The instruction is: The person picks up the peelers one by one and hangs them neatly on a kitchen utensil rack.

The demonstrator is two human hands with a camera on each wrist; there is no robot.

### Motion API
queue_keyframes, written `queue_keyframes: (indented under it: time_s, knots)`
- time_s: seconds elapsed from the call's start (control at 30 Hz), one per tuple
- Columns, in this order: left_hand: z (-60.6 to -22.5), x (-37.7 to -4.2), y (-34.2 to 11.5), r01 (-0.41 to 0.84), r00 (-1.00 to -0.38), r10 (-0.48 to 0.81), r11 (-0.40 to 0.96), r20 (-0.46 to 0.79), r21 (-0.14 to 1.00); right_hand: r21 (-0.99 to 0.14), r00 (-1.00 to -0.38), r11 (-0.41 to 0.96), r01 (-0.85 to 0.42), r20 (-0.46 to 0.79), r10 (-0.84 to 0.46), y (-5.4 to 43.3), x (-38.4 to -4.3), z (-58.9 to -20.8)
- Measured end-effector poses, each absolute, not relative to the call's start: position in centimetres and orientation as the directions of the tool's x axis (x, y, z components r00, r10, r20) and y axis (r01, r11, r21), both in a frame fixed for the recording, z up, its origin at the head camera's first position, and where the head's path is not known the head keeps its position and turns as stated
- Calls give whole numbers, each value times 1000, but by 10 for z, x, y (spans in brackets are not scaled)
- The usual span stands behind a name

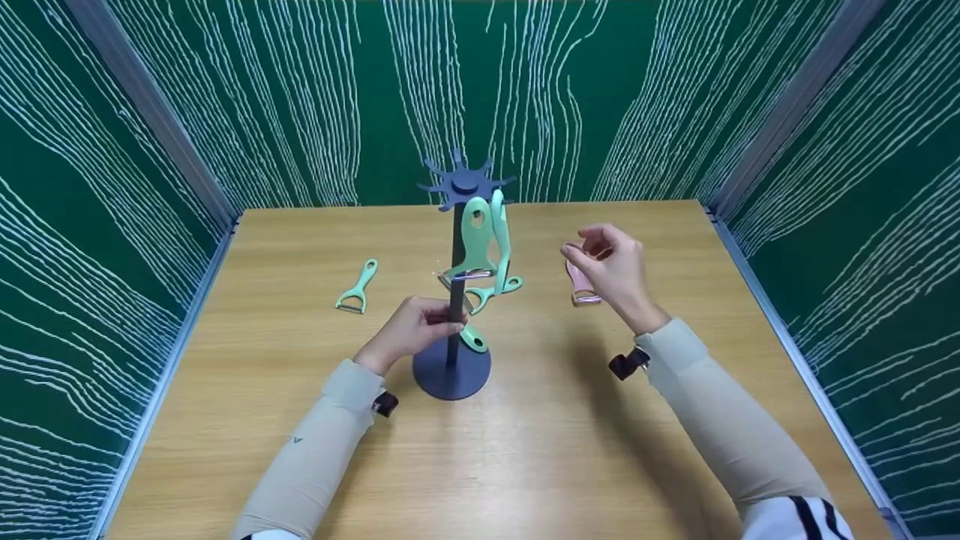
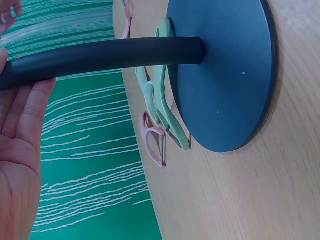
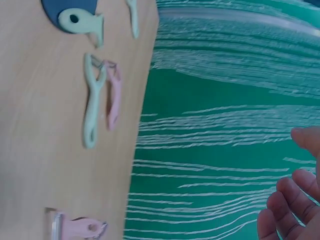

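Note:
A dark rack with a hooked top (image 1: 465,182) and round base (image 1: 450,375) stands upright on the table. My left hand (image 1: 416,330) grips its pole (image 2: 110,54) low down, with fingers behind it. Two green peelers, one facing me (image 1: 478,238) and one edge-on (image 1: 502,244), hang from the hooks. My right hand (image 1: 619,270) is in the air to the right of the rack, fingers loosely bent and holding nothing. In the head view, it partly covers a pink peeler (image 1: 577,279) on the table.
One green peeler (image 1: 358,287) lies on the table at left. Another green peeler (image 1: 495,291) lies behind the rack, near a second pink peeler (image 3: 114,97). A green handle (image 1: 473,339) shows by the base. Green walls with white lines (image 1: 525,97) enclose the table.

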State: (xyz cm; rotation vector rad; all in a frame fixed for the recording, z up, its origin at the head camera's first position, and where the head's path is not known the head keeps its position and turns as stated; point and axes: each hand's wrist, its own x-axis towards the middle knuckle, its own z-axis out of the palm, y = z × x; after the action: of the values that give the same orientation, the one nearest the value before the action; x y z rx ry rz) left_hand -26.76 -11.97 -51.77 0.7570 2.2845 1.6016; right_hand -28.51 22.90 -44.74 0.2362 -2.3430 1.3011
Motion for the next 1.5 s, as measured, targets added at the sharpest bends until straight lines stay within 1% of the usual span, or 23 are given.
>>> queue_keyframes:
  time_s: [0.3, 0.43, 0.73, 0.9, 1.0, 1.2, 1.5]
  knots:
    - [-518, -268, -119, 274, -831, 547, 254, 96, 927, -817, -940, 539, -206, 318, 122, 246, -301, -480]
    - [-517, -268, -119, 278, -831, 548, 262, 95, 924, -823, -953, 541, -169, 277, 124, 251, -304, -491]
    - [-515, -268, -119, 292, -829, 548, 260, 108, 920, -796, -963, 593, -126, 242, 121, 260, -312, -517]
    - [-517, -268, -118, 295, -825, 554, 244, 117, 924, -785, -970, 606, -128, 225, 88, 266, -317, -532]
    - [-518, -268, -118, 291, -825, 554, 241, 115, 926, -786, -980, 607, -116, 191, 60, 269, -320, -539]
    - [-518, -268, -118, 301, -826, 551, 255, 118, 919, -799, -996, 599, -50, 81, 25, 275, -324, -553]
    - [-518, -269, -119, 279, -833, 546, 274, 90, 920, -804, -1000, 595, -1, 7, 8, 281, -333, -569]
